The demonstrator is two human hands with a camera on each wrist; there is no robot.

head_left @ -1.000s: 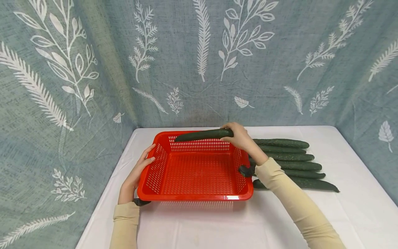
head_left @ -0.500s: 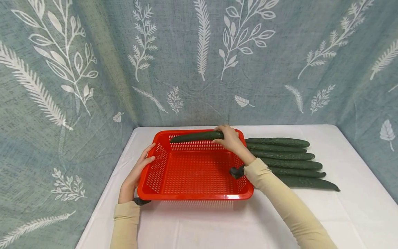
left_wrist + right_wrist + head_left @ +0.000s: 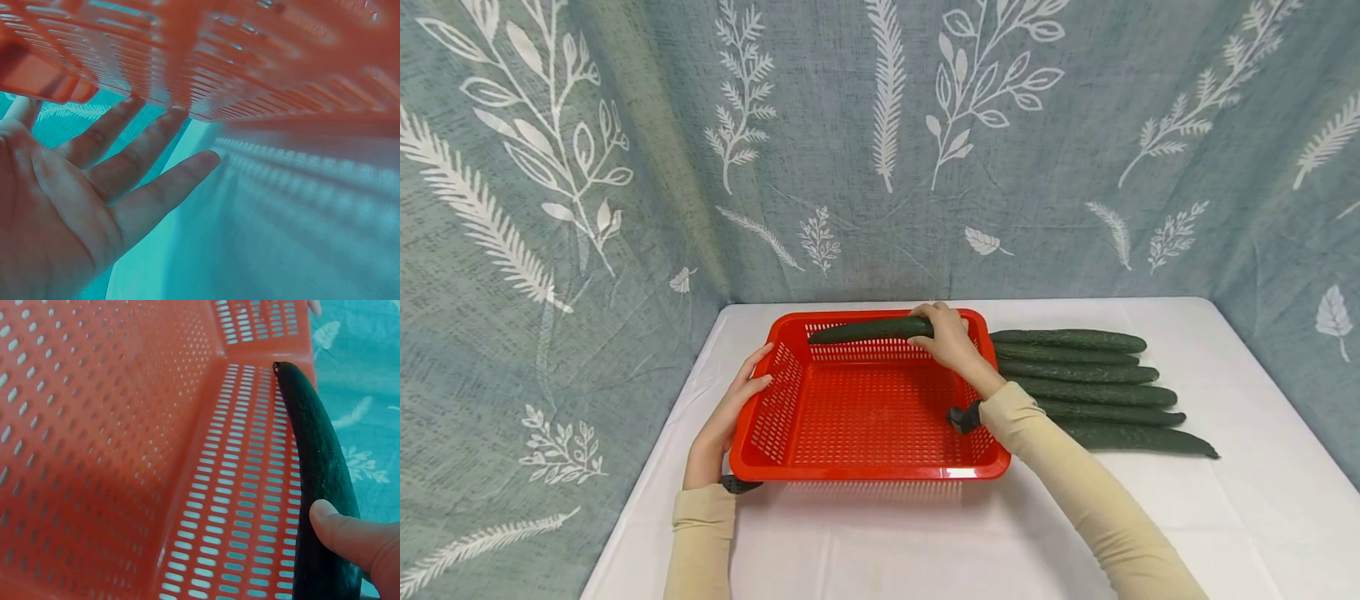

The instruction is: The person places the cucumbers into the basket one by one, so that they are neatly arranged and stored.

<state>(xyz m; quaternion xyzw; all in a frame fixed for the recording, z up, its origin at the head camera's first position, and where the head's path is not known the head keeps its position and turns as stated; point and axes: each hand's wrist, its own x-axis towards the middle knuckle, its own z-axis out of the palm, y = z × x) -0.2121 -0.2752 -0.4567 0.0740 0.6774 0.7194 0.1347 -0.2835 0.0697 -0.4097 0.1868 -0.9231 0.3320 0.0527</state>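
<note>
A red perforated plastic basket (image 3: 872, 417) stands on the table. My left hand (image 3: 730, 410) holds its left rim, thumb over the edge; in the left wrist view, the other fingers stretch along the outside of the wall. Along the basket's far wall, my right hand (image 3: 947, 337) grips a long dark green cucumber (image 3: 865, 331) near its right end. The right wrist view has the thumb (image 3: 344, 531) pressed on the cucumber, whose tapered tip points to the basket's far left corner. Whether the cucumber rests on the basket floor, I cannot tell.
Several more cucumbers (image 3: 1090, 393) lie side by side to the right of the basket, their left ends partly hidden by the basket and my right arm. A white cloth (image 3: 865, 542) covers the table. Patterned blue-green curtains (image 3: 835, 167) rise behind and at both sides.
My right hand has moved left and slightly down with the cucumber, closer along the basket's far wall. The left hand has stayed on the rim.
</note>
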